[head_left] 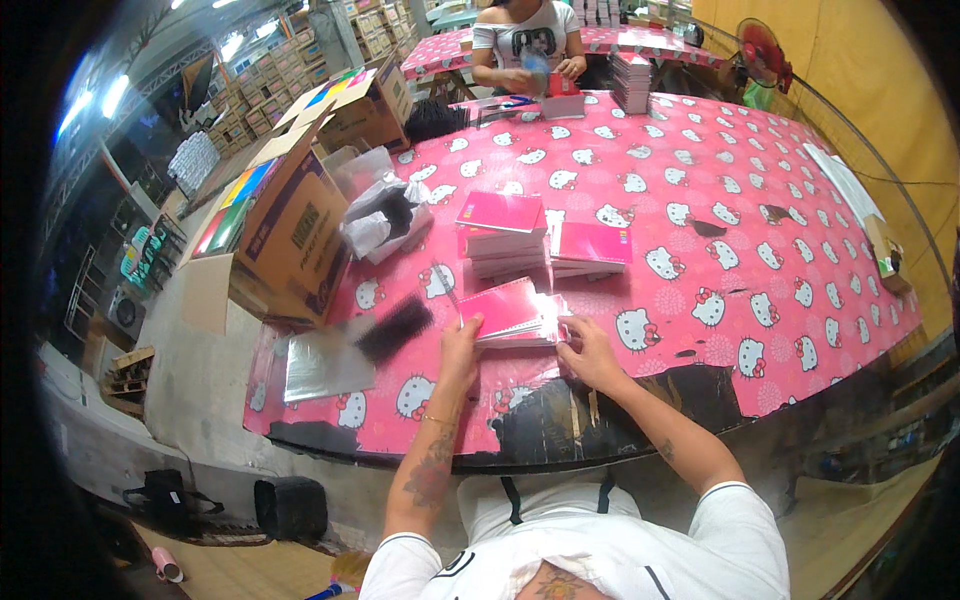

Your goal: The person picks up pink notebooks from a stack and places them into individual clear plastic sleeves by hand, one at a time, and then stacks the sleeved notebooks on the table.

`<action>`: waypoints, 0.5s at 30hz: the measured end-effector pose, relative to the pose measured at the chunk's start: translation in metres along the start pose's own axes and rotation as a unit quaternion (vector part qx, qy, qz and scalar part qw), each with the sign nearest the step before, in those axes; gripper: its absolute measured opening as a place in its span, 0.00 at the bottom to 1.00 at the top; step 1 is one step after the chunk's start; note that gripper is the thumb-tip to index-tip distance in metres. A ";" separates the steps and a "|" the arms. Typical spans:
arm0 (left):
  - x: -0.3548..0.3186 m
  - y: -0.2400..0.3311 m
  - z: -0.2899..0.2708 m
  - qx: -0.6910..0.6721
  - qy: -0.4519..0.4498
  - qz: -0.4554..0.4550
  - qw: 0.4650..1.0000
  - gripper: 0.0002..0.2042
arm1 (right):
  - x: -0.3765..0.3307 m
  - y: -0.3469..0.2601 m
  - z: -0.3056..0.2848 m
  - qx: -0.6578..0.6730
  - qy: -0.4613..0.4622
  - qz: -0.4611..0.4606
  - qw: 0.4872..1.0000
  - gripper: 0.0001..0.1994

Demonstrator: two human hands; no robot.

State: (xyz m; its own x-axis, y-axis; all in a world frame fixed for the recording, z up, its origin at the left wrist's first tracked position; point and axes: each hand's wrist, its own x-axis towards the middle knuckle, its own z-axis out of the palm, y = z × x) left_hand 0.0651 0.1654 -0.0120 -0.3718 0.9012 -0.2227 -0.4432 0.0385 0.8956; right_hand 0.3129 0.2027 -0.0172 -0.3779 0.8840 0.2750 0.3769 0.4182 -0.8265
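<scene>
A small stack of pink-covered notebooks (500,308) lies in front of me near the table's front edge, with a row of punched holes along one side of the top cover. My left hand (461,347) is closed round its left end, thumb on top. At the right end, my right hand (590,350) pinches the white page edges between thumb and fingers. Just beyond stand a taller pile of pink notebooks (500,215) and a lower pile (590,248) to its right. Left of my hands, black binding wires (395,327) rest partly on a clear plastic sheet (325,365).
Open cardboard boxes (290,235) stand along the table's left side, beside a plastic bag (388,218) with black contents. Across the pink patterned table (660,200), another person (528,50) handles a red item near a tall notebook stack (630,82). A red fan (762,52) is far right.
</scene>
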 end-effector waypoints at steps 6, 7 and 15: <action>0.000 0.021 -0.009 0.095 0.008 -0.014 0.995 0.13 | 0.006 -0.017 -0.002 -0.137 0.022 -0.133 0.981 0.27; -0.001 0.021 -0.008 0.107 0.012 -0.001 0.994 0.13 | 0.004 -0.019 0.003 -0.101 -0.032 -0.114 0.988 0.29; -0.006 0.034 -0.009 0.100 0.023 -0.024 0.994 0.10 | 0.009 -0.015 0.000 -0.005 -0.040 -0.089 0.995 0.32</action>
State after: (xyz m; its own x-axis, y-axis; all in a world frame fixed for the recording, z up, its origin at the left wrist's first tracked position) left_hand 0.0450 0.1577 0.0162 -0.3921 0.8760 -0.2809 -0.2914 0.1713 0.9411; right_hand 0.3035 0.2043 -0.0024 -0.5058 0.7763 0.3761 0.3053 0.5689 -0.7636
